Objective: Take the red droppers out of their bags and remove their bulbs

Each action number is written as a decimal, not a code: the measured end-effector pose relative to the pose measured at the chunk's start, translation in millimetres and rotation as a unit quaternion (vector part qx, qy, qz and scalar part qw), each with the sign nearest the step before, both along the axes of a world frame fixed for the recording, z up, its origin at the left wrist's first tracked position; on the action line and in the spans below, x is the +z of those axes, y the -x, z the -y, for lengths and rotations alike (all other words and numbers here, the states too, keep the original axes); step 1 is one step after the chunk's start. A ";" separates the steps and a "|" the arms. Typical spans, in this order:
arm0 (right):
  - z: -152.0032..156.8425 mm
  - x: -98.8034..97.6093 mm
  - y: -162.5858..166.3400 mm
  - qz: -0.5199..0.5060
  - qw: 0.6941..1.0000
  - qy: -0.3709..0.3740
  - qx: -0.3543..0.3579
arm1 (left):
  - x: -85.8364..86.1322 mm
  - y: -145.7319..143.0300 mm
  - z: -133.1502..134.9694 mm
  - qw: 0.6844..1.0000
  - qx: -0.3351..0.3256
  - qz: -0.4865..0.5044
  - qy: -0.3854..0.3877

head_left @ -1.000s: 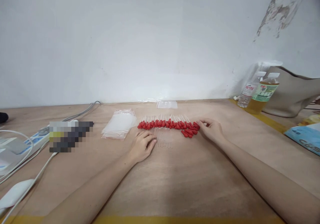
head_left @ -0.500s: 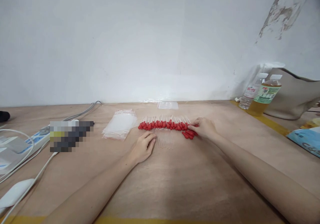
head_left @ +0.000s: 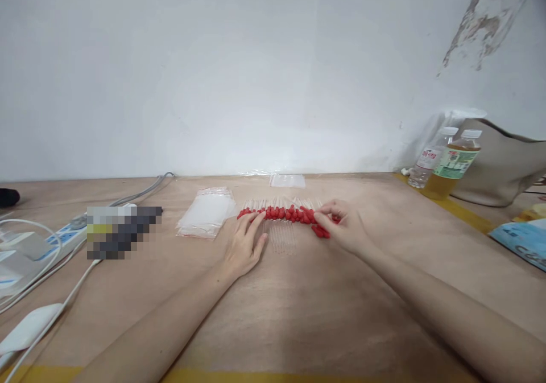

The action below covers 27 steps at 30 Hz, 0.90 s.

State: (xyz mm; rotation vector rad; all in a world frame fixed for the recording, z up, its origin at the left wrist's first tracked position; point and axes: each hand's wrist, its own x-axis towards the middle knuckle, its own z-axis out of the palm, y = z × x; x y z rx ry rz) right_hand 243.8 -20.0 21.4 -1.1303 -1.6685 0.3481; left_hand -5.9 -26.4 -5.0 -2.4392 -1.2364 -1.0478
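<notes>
Against the wall (head_left: 213, 75): wooden table (head_left: 273, 320), everything laid out flat near its middle.

Both hands at the work, one per end, well apart from each other. Left hand (head_left: 244, 245): fingers spread, fingertips on the left end of the red row, nothing visibly gripped. Right hand (head_left: 341, 228): thumb and fingers drawn close at the right end, covering some red pieces; pinched on one or just pressing, can't tell.

Bag stack (head_left: 205, 212): clear, flat, left of the row, apart from it.

Red row (head_left: 290, 214): between the hands, red heads side by side, pale thin stems pointing toward the wall. Clear rods (head_left: 282, 238) lie just on the near side of its middle; contact with the heads unclear.

Smallest group: loose red pieces (head_left: 321, 231), just below the right end, partly under the right hand.

My read: step in hand is lining up the row, squeezing it from both ends. Next move probably calls for light inward pressure from the right, left fingertips as a stop, then tucking the loose ones in. Push too hard and heads could ride up over each other.
</notes>
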 end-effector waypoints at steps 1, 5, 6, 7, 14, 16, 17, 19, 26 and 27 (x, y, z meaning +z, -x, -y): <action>7.1 -5.2 6.2 0.029 0.999 -0.037 0.021 | 0.5 -0.4 0.0 1.000 0.009 -0.002 -0.018; 21.7 -28.6 22.0 0.108 0.982 -0.138 0.063 | 2.8 -2.5 0.9 0.996 -0.002 -0.057 -0.074; 22.4 -32.6 23.3 0.116 0.980 -0.144 0.067 | 3.2 -3.1 1.3 0.994 -0.018 -0.075 -0.079; 22.6 -35.4 23.8 0.120 0.980 -0.145 0.069 | 3.3 -3.7 1.6 0.992 -0.034 -0.091 -0.081; 25.0 -33.1 25.2 0.183 0.973 -0.129 0.055 | 3.2 -9.6 3.2 0.988 -0.066 -0.125 -0.065; 24.9 -33.9 29.1 0.217 0.965 -0.138 0.042 | 3.4 -12.7 4.1 0.985 -0.074 -0.134 -0.074; 24.0 -35.4 31.5 0.232 0.961 -0.149 0.035 | 3.3 -14.3 4.5 0.984 -0.079 -0.136 -0.079; 21.3 -39.7 35.4 0.256 0.949 -0.181 0.021 | 2.6 -16.9 5.4 0.982 -0.090 -0.137 -0.092; 23.1 -43.8 33.7 0.292 0.926 -0.238 0.014 | -1.3 -17.7 7.8 0.975 -0.112 -0.141 -0.129; 24.7 -42.7 32.9 0.293 0.925 -0.243 0.014 | -1.4 -17.6 7.8 0.974 -0.115 -0.139 -0.134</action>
